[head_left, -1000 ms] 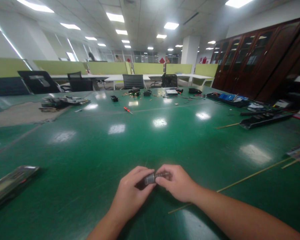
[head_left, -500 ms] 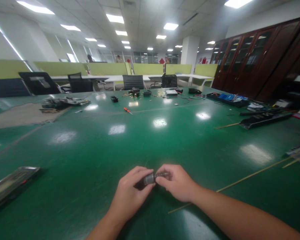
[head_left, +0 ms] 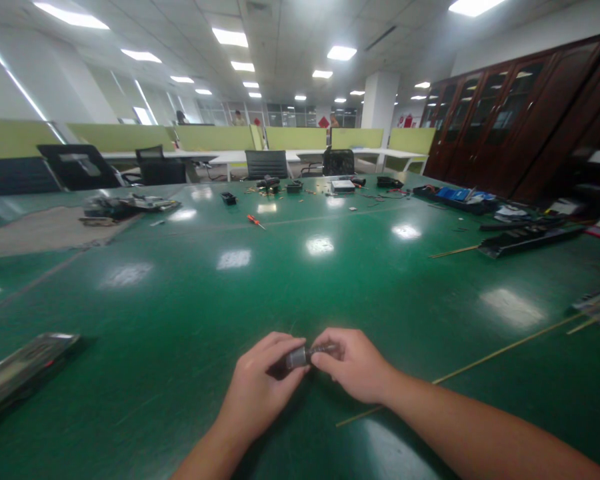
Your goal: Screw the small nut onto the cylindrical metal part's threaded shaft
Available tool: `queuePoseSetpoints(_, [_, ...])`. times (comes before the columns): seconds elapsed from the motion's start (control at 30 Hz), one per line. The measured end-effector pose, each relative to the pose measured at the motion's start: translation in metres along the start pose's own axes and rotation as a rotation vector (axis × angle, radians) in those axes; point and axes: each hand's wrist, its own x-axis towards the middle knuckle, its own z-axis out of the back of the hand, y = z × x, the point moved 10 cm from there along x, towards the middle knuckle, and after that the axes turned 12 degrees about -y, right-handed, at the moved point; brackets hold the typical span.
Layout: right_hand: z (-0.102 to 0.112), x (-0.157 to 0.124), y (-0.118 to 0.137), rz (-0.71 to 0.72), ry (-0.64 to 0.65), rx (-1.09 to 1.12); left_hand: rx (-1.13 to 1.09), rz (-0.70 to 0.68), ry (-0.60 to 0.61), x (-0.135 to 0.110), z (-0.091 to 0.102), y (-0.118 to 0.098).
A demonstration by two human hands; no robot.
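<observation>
Just above the green tabletop, near its front middle, I hold a small grey cylindrical part (head_left: pixel 297 358) with a thinner dark stem (head_left: pixel 321 349) sticking out to the right. My left hand (head_left: pixel 267 370) is closed on the grey body, with the thumb below and fingers above. The thumb and fingers of my right hand (head_left: pixel 351 363) pinch the stem, hiding its far end. The part lies nearly level, and its exact kind is too blurred to tell. Beneath my right wrist, a long thin stick (head_left: pixel 500 352) runs off to the right across the table.
On the green table (head_left: pixel 290 293) lie an orange screwdriver (head_left: pixel 255 221) farther back and a clear-topped case (head_left: pixel 23 370) at left. A black tray (head_left: pixel 525 240) with sticks and a toolbox with blue items (head_left: pixel 455 195) are at right. Small dark parts (head_left: pixel 269 183) are scattered at the back.
Almost nothing differs. Both hands keep their hold on the cylindrical part, which has shifted very slightly to the left at most.
</observation>
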Motion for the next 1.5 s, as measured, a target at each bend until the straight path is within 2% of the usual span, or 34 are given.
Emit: queuePoseSetpoints(1.5, [0.0071,0.0006,0.0028,-0.017,-0.043,0.005,0.012,0.006,-0.012,-0.0015,0.0028,0.0018])
